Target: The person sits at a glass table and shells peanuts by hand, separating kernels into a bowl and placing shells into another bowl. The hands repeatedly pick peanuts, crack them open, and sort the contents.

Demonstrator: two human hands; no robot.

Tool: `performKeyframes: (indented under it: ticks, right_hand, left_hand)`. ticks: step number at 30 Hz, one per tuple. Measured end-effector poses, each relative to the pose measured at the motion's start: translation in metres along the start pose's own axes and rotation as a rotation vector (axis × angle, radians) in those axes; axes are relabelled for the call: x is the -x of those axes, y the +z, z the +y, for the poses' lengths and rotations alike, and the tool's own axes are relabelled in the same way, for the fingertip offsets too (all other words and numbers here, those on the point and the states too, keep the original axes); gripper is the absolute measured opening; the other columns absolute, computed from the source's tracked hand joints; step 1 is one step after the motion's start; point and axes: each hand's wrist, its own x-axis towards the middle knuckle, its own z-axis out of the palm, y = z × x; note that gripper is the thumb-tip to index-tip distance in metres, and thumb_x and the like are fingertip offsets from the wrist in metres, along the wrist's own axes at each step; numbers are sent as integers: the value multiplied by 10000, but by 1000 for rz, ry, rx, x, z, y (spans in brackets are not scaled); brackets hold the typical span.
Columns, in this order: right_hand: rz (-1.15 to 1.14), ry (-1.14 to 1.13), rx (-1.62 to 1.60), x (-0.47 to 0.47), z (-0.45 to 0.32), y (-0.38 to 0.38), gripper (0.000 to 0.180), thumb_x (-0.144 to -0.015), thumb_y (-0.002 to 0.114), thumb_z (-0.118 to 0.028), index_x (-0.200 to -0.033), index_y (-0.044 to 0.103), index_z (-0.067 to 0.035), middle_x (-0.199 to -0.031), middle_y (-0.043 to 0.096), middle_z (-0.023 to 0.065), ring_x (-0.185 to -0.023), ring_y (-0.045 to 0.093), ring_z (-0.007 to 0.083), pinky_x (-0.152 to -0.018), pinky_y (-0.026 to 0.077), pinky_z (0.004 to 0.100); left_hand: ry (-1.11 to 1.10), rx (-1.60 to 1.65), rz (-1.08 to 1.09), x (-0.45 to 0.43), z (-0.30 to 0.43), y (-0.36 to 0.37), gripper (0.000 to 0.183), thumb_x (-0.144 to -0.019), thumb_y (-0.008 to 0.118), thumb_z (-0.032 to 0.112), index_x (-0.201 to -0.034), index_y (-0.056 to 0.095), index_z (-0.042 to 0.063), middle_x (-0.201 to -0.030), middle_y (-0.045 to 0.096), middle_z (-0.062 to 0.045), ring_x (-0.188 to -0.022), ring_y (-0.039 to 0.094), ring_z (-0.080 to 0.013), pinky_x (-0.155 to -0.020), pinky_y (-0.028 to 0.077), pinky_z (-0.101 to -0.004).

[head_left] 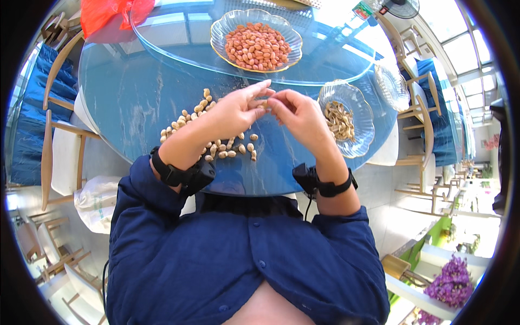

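Note:
My left hand (243, 106) and my right hand (295, 115) meet above the blue tabletop, fingertips together. Between them is a peanut (263, 104), mostly covered by the fingers, so whether its shell is cracked is hidden. Unshelled peanuts (187, 118) lie loose under and around my left forearm, with several more nearer the table's front edge. Beyond my hands, a scalloped glass bowl (217, 42) with a gold rim holds a heap of reddish shelled peanuts (258, 46). Right of my right hand, a similar glass dish (362, 122) contains broken peanut shells (340, 122).
The far bowl rests on a raised glass turntable (183, 61), whose edge curves across the table (126, 109). A clear scalloped dish (392, 85) sits at the right edge. Red plastic bags (107, 20) lie far left. Wooden chairs (65, 154) flank the table; a white plastic bag (97, 205) hangs low left.

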Motion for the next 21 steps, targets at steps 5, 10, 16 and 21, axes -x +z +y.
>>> performKeyframes:
  ticks: [5,10,16,21]
  right_hand:
    - [6,4,-397,-5,11,12,135,-859,646,-45,-971,613,22,-828,662,60,-706,595,86,-654,496,230]
    - [-85,163,-675,-13,21,18,144,-859,643,-16,-997,607,4,-846,609,16,-778,575,66,-683,480,208]
    - [-158,131,-589,-7,10,12,157,-924,582,-61,-1068,589,2,-918,594,6,-838,556,71,-732,475,214]
    - [-362,329,-901,-2,-20,-13,183,-978,503,-141,-1105,563,-24,-909,592,8,-784,537,71,-686,459,217]
  left_hand:
    - [-46,1,75,0,3,6,624,-866,407,-171,-1446,228,-31,-1375,442,-165,-1268,447,-200,-1049,366,-305]
    - [-155,-117,131,-5,11,8,632,-852,399,-173,-1446,235,-29,-1368,453,-163,-1262,458,-202,-1046,373,-310]
    - [-250,-80,235,5,34,25,620,-867,485,-114,-1439,268,-18,-1331,485,-150,-1218,496,-190,-1011,410,-307]
    - [-396,-15,247,16,72,37,424,-906,613,89,-1290,469,-18,-1116,604,-104,-988,610,-140,-861,494,-274]
